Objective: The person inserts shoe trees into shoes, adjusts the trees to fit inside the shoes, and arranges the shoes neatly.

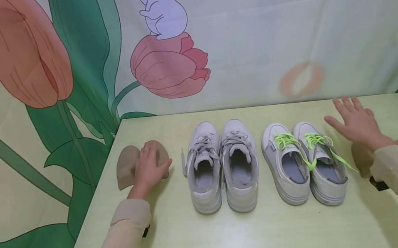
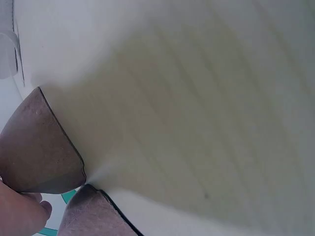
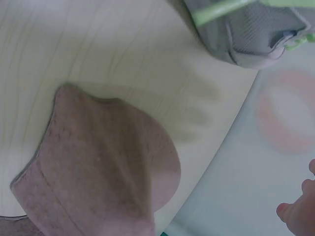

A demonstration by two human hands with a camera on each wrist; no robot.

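Observation:
My left hand (image 1: 147, 164) lies over the right one of two rounded brown suede-like pieces (image 1: 126, 167), its thumb out to the right. In the left wrist view, that hand (image 2: 22, 211) shows at the lower left beside the two domed brown pieces (image 2: 39, 147); contact is partly hidden. With fingers spread, my right hand (image 1: 359, 124) is held over the right back of the table, holding nothing. Beneath its wrist and sleeve is another brown item (image 1: 362, 159), mostly covered in the head view. The right wrist view shows this brown piece (image 3: 103, 162) more fully.
Between the hands stand a pair of white lace-up shoes (image 1: 209, 198) and white shoes with neon-green laces (image 1: 292, 191), toes toward the back. The pale table (image 1: 214, 243) ends at a printed cloth backdrop (image 1: 242, 51).

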